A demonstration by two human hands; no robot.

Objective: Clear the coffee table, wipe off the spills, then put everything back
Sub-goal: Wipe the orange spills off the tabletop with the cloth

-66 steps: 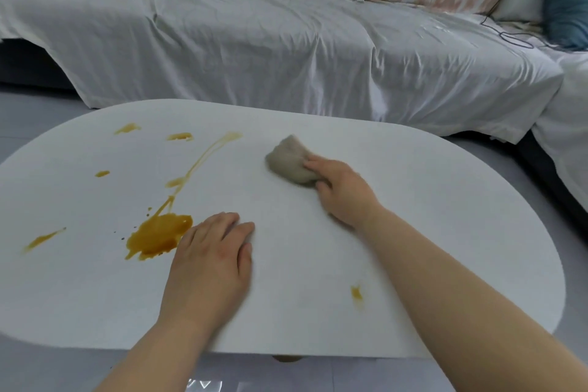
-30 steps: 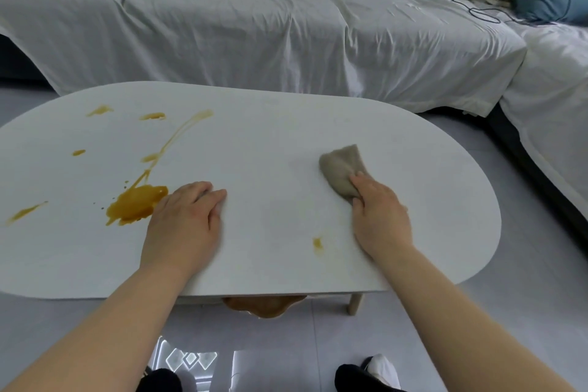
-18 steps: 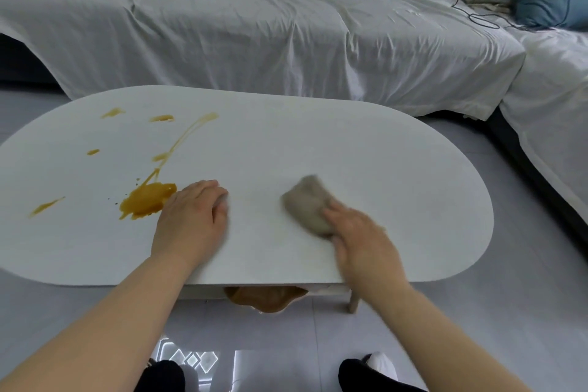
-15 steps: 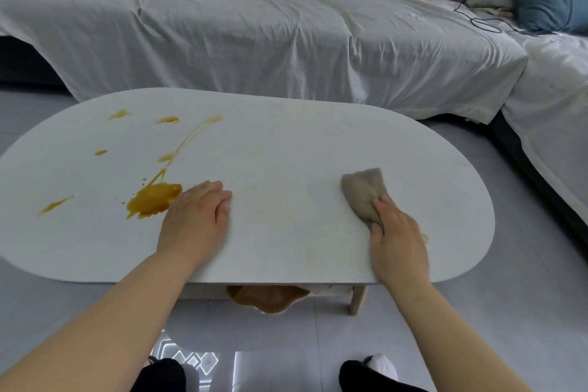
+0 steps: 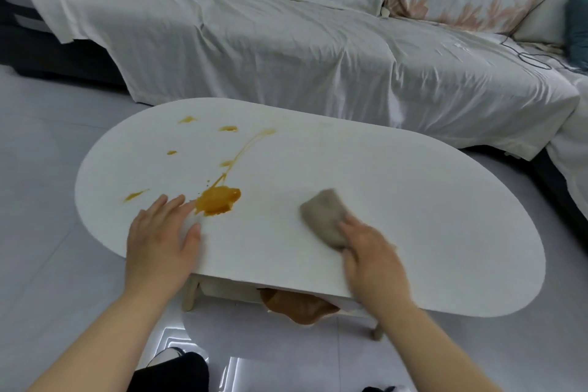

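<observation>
- Plainly the wiping step is in hand: the white oval tabletop carries no objects, only spills, so clearing looks done and putting things back has not begun.
- The left hand lies palm down near the front left edge with its fingers spread and holds nothing. This is probably a brace to steady the body and the light table against the rubbing.
- The right hand presses down on the near end of a wadded grey-brown cloth. Its fingers are laid over the cloth, not pinching it, as far as the motion blur lets me judge. A flat press like that suits scrubbing.
- The cloth sits right of centre, well apart from the large orange-brown puddle to its left.
- That puddle is just beside the left fingertips; I cannot tell whether they touch it.
- A thin orange streak runs from the puddle towards the far edge, and small orange drops lie beyond it, farther from both hands.
- My judgement is that the right side looks wiped and the left side is what remains.
</observation>
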